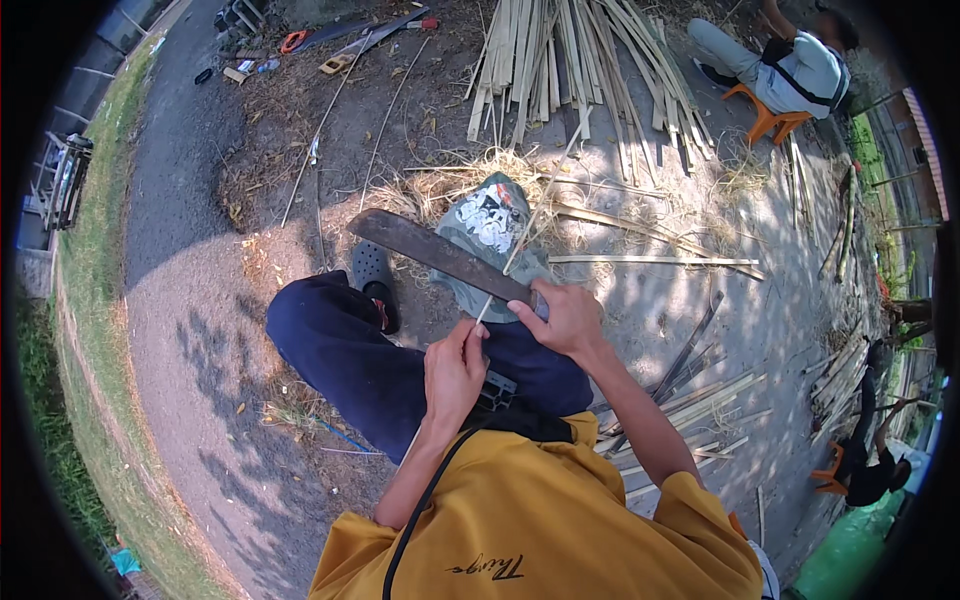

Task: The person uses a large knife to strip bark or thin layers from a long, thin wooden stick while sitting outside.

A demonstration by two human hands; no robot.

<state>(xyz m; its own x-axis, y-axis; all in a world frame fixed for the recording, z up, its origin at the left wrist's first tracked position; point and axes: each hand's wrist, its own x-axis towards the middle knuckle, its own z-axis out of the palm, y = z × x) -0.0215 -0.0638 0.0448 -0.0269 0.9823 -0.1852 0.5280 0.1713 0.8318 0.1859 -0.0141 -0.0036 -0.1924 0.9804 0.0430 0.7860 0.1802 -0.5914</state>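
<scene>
My right hand is closed round the handle end of a machete, thumb pressed on the blade. The broad dark blade reaches up and left across my lap. In my left hand, closed in a pinch, is the near end of a thin bamboo strip. The strip runs away from me and crosses the blade close to my right hand; whether blade and strip touch, I cannot tell. Beneath them a grey-green cloth with a white print is draped over my right leg.
A large pile of split bamboo strips lies ahead, more strips at the right. Shavings surround the cloth. Saws lie at the far left. One person sits on an orange stool; another sits far right.
</scene>
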